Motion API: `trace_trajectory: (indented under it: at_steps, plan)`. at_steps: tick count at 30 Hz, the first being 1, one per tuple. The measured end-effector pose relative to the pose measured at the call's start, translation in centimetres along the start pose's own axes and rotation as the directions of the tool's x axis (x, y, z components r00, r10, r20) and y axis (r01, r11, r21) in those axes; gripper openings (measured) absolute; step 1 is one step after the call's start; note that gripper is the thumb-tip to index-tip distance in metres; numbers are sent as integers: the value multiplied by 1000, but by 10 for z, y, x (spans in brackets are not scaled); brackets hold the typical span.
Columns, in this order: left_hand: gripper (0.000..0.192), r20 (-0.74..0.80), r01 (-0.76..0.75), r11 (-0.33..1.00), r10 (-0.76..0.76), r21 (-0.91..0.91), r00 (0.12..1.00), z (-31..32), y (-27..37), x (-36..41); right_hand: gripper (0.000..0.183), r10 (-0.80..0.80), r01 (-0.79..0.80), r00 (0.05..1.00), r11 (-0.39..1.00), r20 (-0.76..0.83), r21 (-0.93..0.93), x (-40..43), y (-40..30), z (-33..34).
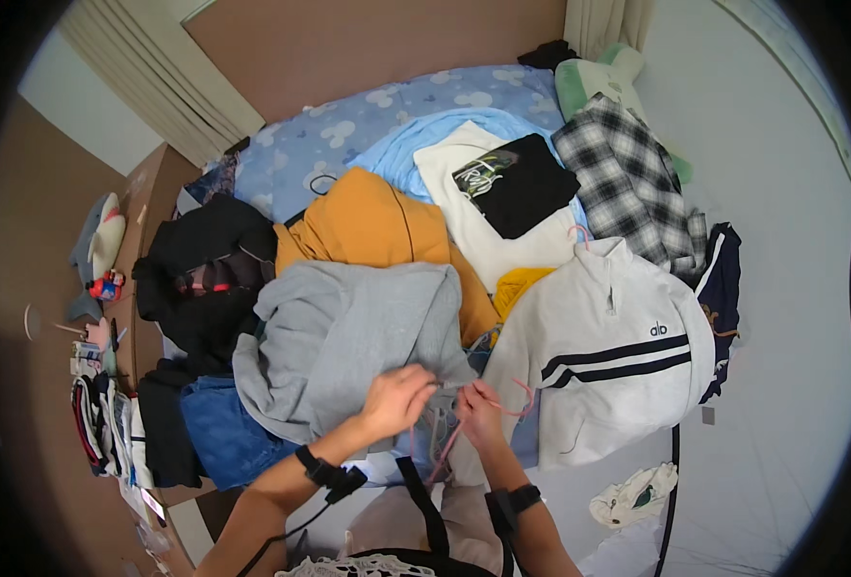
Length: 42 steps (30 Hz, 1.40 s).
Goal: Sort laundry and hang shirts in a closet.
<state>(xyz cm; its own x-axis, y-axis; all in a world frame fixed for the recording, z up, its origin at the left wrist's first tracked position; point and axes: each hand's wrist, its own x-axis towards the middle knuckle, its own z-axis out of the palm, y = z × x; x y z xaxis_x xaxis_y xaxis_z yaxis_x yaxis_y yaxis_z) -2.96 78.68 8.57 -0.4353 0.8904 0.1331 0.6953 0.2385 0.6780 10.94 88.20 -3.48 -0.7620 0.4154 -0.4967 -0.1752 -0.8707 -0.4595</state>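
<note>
A light grey knit garment point(353, 317) lies crumpled in front of me, its lower right edge drawn toward my hands. My left hand point(398, 400) pinches that edge. A pink clothes hanger point(523, 400) is in my right hand point(479, 415), its hook pointing right and its thin arms hanging down toward my lap. The right fingertips also meet the tip of the grey cloth; whether they grip it is hidden. Just right of this hand lies an off-white half-zip sweatshirt point(620, 360) with dark chest stripes, a second pink hanger hook point(579, 232) sticking out at its collar.
Mustard garment point(382, 220), black clothing point(205, 288) and blue jeans point(234, 425) surround the grey one on the bed point(302, 155). Farther back are a folded black T-shirt point(526, 187) and a plaid shirt point(627, 180). A shelf with a plush shark point(100, 241) stands left; white cloth point(634, 494) lies lower right.
</note>
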Motion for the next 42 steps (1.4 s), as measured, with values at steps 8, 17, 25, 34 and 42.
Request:
trace_trajectory:
  at_steps: [8, 17, 25, 34, 42]
  plan:
    - [27, 191, -286, 937, 249, 200, 949, -121, 35, 3, 16, -70, 297, 935, 692, 348, -658, -9, -42, 83]
    - [31, 106, -294, 720, 296, 628, 949, -231, 110, 21, 11, -188, 806, 576, 295, 796, -513, -66, -152, 229]
    - [24, -472, 15, 836, 294, 548, 831, -321, 159, -29, 9, -774, 762, 563, 349, 291, -546, -61, -189, 173]
    - [21, -475, -8, 693, 502, 721, 723, -349, 219, -45, 51, -540, 731, 682, 532, 493, -428, -51, -102, 273]
    - [21, -403, 6, 613, 511, 790, 759, -400, 185, -81, 21, -152, 112, 908, 986, 390, 124, -62, -161, 276]
